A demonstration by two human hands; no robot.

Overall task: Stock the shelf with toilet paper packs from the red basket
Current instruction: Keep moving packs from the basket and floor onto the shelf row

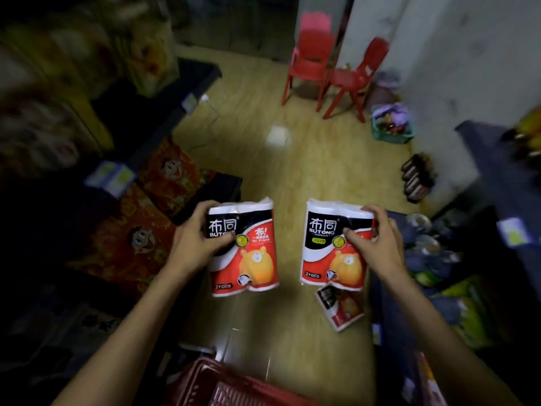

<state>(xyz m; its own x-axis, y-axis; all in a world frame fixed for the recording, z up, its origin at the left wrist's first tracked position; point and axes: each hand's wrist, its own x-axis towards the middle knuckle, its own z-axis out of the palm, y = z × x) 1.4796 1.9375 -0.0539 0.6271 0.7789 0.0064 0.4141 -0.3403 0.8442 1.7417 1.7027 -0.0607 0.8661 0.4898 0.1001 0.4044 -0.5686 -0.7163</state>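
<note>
Each of my hands holds a two-roll toilet paper pack with a black, red and white wrapper and an orange bear. My left hand [199, 241] grips the left pack [248, 259] by its upper left corner. My right hand [377, 241] grips the right pack [325, 253] by its upper right side. Both packs hang upright above the wooden floor, apart from each other. A third pack [341, 310] lies tilted on the floor below the right one. The red basket [205, 382] shows at the bottom edge, below my forearms.
Dark shelves with red printed packages [164, 177] line the left side. Another dark shelf with blue and yellow goods [445, 276] stands on the right. Two red plastic chairs [330, 68] and a green basket [392, 124] stand at the far end of the aisle.
</note>
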